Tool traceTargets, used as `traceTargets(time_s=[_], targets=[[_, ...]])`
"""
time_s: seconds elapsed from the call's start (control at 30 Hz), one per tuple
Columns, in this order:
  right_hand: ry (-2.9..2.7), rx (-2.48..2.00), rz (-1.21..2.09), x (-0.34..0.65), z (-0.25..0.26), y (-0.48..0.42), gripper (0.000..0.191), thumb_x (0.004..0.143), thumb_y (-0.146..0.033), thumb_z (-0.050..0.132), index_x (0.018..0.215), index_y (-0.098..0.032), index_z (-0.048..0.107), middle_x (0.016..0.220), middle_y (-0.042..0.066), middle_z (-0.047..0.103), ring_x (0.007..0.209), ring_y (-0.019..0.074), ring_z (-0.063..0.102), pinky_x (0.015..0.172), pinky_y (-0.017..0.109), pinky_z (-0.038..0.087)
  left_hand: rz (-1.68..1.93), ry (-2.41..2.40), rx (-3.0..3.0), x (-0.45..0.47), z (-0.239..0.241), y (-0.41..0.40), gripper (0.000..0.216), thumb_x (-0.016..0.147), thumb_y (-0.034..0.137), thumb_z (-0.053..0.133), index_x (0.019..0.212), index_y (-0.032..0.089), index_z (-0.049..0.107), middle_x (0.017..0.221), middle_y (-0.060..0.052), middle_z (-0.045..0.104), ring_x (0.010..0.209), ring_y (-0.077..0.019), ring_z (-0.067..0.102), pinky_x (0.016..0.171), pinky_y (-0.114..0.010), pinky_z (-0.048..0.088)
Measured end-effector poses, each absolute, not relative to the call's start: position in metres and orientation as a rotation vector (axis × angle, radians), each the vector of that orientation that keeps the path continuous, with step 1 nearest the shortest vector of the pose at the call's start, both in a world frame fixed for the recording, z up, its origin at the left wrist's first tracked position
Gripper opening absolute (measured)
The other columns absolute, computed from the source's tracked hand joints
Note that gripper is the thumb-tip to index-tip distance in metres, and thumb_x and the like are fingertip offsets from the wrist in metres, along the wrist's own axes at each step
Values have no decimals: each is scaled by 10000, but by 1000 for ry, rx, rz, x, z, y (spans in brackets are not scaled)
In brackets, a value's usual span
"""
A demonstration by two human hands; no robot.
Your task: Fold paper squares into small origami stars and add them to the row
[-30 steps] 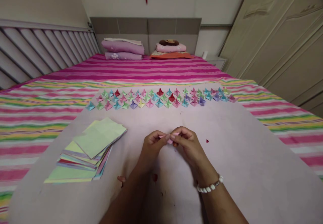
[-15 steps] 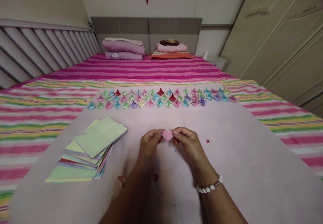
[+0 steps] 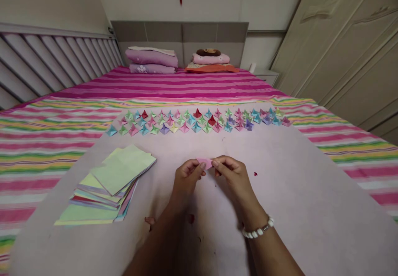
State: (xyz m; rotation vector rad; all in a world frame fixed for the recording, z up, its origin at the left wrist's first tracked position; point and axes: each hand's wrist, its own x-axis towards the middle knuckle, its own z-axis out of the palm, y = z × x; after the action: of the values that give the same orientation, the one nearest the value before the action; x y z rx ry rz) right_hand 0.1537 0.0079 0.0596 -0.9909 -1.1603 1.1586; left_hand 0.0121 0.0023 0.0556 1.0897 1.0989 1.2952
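A small folded pink paper piece is pinched between my two hands just above the pale lilac board. My left hand grips its left side with curled fingers. On the other side my right hand, with a white bead bracelet on the wrist, pinches its right edge. Beyond them lie rows of several small folded paper shapes in many colours. To the left rests a stack of coloured paper sheets, pale green on top.
The board lies on a bed with a pink, green and yellow striped sheet. Folded pillows and blankets sit by the headboard. A wardrobe stands at the right, and small red specks dot the board near my arms.
The pink piece showed a flat heart-like face half a second ago; now it is tilted edge-on and thinner between my fingers. Both hands stayed in place.
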Motion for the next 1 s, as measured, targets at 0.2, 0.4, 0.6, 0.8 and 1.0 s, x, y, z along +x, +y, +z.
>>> traceTargets(time_s=[0.2, 0.4, 0.6, 0.8, 1.0], targets=[[-1219, -961, 995, 151, 60, 6, 87, 701, -258, 742, 669, -181, 714, 657, 10, 648, 544, 113, 515, 524, 249, 391, 1321, 941, 910, 11, 45, 7, 184, 730, 324, 699, 810, 158, 695, 672, 4, 621, 648, -97, 523, 645, -222, 400], [-1252, -922, 995, 149, 62, 3, 113, 699, -277, 757, 675, -183, 698, 694, 17, 643, 557, 118, 514, 507, 248, 387, 1339, 864, 769, 12, 51, 6, 236, 658, 308, 763, 827, 148, 724, 675, 6, 609, 629, -79, 494, 646, -214, 401], [-1253, -880, 1303, 149, 61, 3, 224, 838, -392, 616, 845, -184, 699, 549, -16, 580, 545, 123, 513, 552, 250, 389, 1302, 818, 776, 10, 51, 6, 296, 691, 314, 749, 948, 168, 739, 662, 19, 578, 629, -74, 469, 646, -215, 388], [-1147, -823, 1422, 148, 62, 4, 148, 760, -329, 703, 782, -183, 692, 618, -2, 627, 543, 119, 513, 542, 246, 401, 1267, 795, 816, 12, 49, 6, 270, 716, 308, 733, 950, 174, 744, 618, 23, 549, 610, -79, 445, 624, -221, 376], [-1069, -831, 1464, 147, 66, 3, 157, 730, -337, 722, 749, -182, 704, 608, 4, 632, 537, 120, 506, 546, 254, 407, 1289, 732, 756, 12, 51, 5, 250, 698, 276, 752, 927, 177, 740, 671, 8, 596, 624, -76, 482, 640, -216, 410]])
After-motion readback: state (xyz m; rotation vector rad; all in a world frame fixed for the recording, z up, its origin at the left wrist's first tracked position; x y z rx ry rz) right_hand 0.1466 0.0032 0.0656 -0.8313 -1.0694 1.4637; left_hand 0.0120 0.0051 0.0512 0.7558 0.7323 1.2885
